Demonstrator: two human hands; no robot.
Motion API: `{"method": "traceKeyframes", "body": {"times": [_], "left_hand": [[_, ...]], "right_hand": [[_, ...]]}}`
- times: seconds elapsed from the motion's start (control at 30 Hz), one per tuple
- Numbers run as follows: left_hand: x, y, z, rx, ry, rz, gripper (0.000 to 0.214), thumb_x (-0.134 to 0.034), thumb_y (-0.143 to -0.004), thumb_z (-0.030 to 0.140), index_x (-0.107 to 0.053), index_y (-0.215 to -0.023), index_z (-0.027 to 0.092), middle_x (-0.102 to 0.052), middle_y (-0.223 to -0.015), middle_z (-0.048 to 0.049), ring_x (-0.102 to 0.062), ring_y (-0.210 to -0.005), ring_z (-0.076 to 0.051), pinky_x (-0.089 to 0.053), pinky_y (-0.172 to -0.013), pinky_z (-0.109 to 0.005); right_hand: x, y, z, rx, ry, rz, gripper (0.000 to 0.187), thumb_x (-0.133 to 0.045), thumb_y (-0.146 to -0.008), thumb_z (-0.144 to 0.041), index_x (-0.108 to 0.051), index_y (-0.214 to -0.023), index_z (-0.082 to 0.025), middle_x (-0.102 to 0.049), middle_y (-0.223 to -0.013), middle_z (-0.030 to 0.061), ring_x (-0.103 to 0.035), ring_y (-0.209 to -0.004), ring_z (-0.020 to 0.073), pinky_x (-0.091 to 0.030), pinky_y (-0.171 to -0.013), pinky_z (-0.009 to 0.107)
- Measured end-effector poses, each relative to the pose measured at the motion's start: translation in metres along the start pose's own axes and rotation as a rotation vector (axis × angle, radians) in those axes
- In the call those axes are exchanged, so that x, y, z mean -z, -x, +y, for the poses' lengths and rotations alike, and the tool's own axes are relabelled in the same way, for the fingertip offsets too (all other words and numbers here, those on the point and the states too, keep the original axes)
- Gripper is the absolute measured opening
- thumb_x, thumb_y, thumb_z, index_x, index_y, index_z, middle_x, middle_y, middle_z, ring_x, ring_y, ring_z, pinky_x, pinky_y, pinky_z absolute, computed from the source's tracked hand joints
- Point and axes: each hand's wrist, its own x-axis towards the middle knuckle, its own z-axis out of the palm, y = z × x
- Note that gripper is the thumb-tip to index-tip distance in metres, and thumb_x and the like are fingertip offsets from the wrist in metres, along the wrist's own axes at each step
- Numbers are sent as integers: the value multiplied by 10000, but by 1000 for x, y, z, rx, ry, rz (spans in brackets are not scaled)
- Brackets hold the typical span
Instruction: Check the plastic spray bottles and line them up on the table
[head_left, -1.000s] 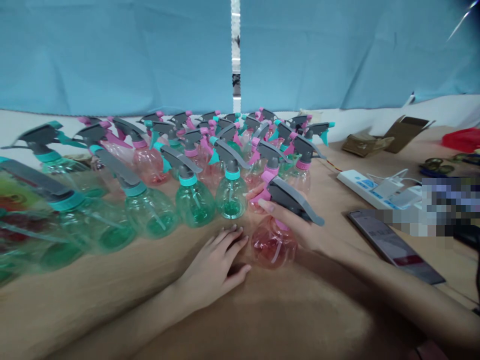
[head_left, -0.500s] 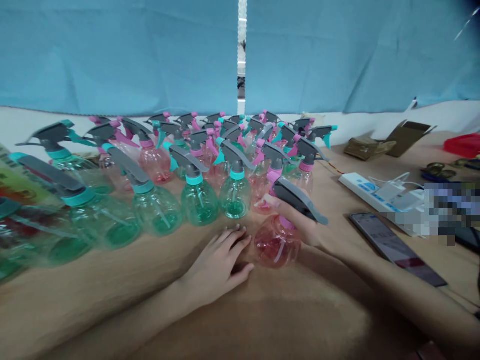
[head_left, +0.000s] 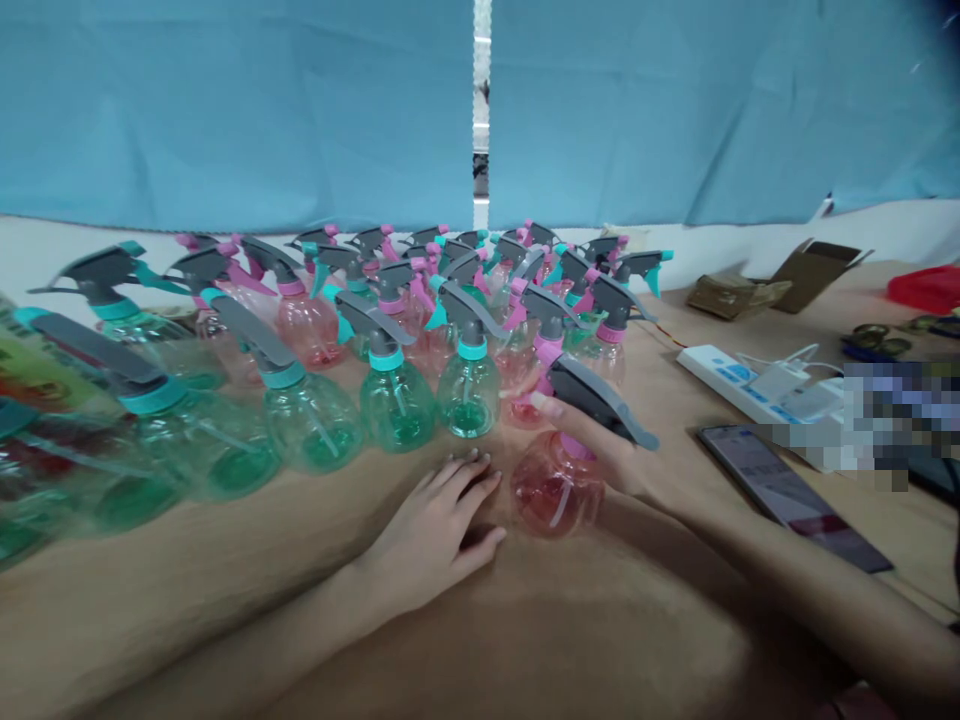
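My right hand point(head_left: 592, 430) is closed around the neck of a pink spray bottle point(head_left: 553, 490) with a grey and pink trigger head. The bottle's clear pink body is tilted a little, close to the tabletop; whether it touches cannot be told. My left hand point(head_left: 442, 520) lies flat on the wooden table point(head_left: 525, 640), fingers apart and holding nothing, just left of that bottle. Green spray bottles with turquoise collars stand right beyond my hands, the nearest being a green spray bottle point(head_left: 469, 400) and another green bottle point(head_left: 397, 405).
Several more pink and green spray bottles crowd toward the blue curtain point(head_left: 262, 120). To the right lie a smartphone point(head_left: 787, 495), a white power strip point(head_left: 739, 380) with plugs, an open cardboard box point(head_left: 817, 275) and a red object point(head_left: 926, 290).
Almost nothing differs. The fingers of my right hand have shifted slightly at the neck and trigger of the pink bottle; my left hand stays in place.
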Motion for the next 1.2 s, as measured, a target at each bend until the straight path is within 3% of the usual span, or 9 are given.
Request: {"method": "traceKeyframes", "body": {"times": [0.27, 0.5, 0.93, 1.2], "left_hand": [[0, -1, -1, 9, -5, 4, 471, -518, -925, 408, -491, -1318, 150, -497, -1380, -130, -430, -1284, -290, -358, -1050, -463], [1, -1, -1, 7, -20, -19, 471, -511, -932, 405, -492, -1318, 136, -487, -1391, -136, -416, -1297, -287, -343, -1062, -461], [-1, -1, -1, 9, 1, 8, 456, -511, -926, 411, -497, -1308, 161, -502, -1371, -121, -434, -1281, -285, -359, -1053, -453], [1, -1, -1, 3, -14, -9, 474, -527, -923, 399, -498, -1307, 122, -494, -1377, -140, -420, -1288, -283, -350, -1060, -448]], "right_hand": [[-7, -1, 3, -40, -141, -30, 187, -612, -854, -383, -632, -983, -248, -680, -958, 8, -630, -925, 181, -479, -905, 365], [-6, -4, -1, 27, -121, -12, 162, -623, -851, -373, -630, -949, -244, -673, -917, 3, -630, -884, 172, -487, -855, 345], [-6, 0, 11, -43, -156, -21, 179, -616, -854, -382, -636, -980, -256, -660, -931, 9, -616, -879, 176, -485, -871, 360], [-6, 0, 4, -42, -166, -22, 171, -621, -853, -374, -632, -980, -261, -664, -955, 4, -620, -931, 179, -464, -931, 369]]}}
